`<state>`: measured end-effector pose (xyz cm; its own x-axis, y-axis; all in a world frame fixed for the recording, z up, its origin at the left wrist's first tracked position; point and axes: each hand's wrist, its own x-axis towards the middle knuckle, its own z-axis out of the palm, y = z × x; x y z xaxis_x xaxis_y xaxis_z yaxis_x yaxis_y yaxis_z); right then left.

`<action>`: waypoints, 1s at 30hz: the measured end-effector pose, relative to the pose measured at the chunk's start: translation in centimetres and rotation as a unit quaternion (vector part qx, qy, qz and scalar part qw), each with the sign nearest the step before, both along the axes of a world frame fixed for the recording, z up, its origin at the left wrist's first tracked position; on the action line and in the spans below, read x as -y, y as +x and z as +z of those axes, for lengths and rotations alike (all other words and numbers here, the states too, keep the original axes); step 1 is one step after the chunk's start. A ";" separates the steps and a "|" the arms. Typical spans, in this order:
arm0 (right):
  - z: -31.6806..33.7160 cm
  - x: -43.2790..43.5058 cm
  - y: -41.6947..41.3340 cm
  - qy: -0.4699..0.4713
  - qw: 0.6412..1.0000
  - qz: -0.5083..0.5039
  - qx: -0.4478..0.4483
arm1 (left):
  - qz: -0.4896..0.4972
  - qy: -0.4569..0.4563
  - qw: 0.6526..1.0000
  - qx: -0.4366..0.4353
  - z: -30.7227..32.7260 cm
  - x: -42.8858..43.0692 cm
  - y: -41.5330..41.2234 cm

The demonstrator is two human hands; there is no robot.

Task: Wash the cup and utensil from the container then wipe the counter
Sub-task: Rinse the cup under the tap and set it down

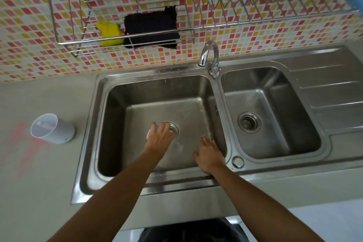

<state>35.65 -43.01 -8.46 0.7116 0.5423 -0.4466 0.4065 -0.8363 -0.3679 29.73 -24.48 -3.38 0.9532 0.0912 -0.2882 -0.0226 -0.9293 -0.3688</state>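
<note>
Two bare forearms, sleeveless to the frame edge; dark clothing below the counter.

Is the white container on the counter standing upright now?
No, the white container lies on its side on the counter, left of the sink, with its open mouth facing left.

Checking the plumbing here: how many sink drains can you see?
2. One sits in the left basin, partly covered by the left hand; the other drain is in the open in the right basin.
</note>
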 end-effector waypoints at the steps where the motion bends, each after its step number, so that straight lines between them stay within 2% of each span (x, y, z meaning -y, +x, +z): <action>1: 0.1 0.0 0.0 0.001 1.000 0.004 0.004 | -0.015 0.002 1.000 0.004 0.0 0.1 -0.2; 7: 0.2 0.0 -0.2 0.006 1.000 0.010 0.011 | -0.031 0.000 0.999 0.030 -0.5 -0.4 -1.6; 13: 0.2 0.0 -0.2 0.034 0.999 -0.015 -0.003 | 0.074 -0.074 0.989 0.101 0.0 -2.0 -3.4; 17: 0.3 -0.2 -0.4 0.065 0.994 -0.080 -0.038 | 0.150 -0.111 0.970 0.155 0.7 -4.2 -5.9; 21: 0.3 -1.6 -1.1 0.118 0.982 -0.141 -0.046 | 0.224 -0.203 0.914 0.269 1.9 -7.4 -9.7; 27: 0.9 -9.0 -5.6 0.180 0.974 -0.130 -0.048 | 0.320 -0.328 0.801 0.387 3.1 -13.5 -17.1; 30: 0.9 -14.4 -8.3 0.219 0.967 -0.106 -0.071 | 0.322 -0.364 0.766 0.421 3.5 -16.1 -20.1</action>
